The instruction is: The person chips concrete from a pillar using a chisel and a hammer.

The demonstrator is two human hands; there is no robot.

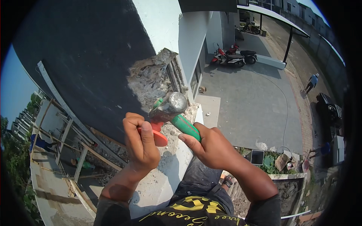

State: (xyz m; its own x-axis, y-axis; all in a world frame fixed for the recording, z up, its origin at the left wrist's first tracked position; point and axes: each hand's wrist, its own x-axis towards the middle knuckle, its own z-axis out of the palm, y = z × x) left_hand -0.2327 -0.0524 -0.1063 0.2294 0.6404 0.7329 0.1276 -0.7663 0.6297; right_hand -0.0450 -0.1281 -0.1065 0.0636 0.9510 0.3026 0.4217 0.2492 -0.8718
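My left hand (141, 142) is closed around a chisel with a red hand guard (159, 138); its tip is hidden behind the hammer. In my right hand (213, 147) is a hammer by its green handle (185, 127). Its worn steel head (176, 103) overlaps the chisel's top in view; I cannot tell whether they touch. Just beyond both tools, a patch of broken masonry (147, 79) lies open in the dark wall (93, 50). Steel bars (174, 74) stand bare along its right side. Rubble dust covers the ledge (167, 158) below my hands.
A long metal straightedge (73, 110) leans on the dark wall at left, above timber framing (80, 162) with people among it. Far below at right are a paved driveway (251, 101), parked motorbikes (230, 58) and a person walking (312, 82). My sandalled foot (227, 180) is beside wooden slats.
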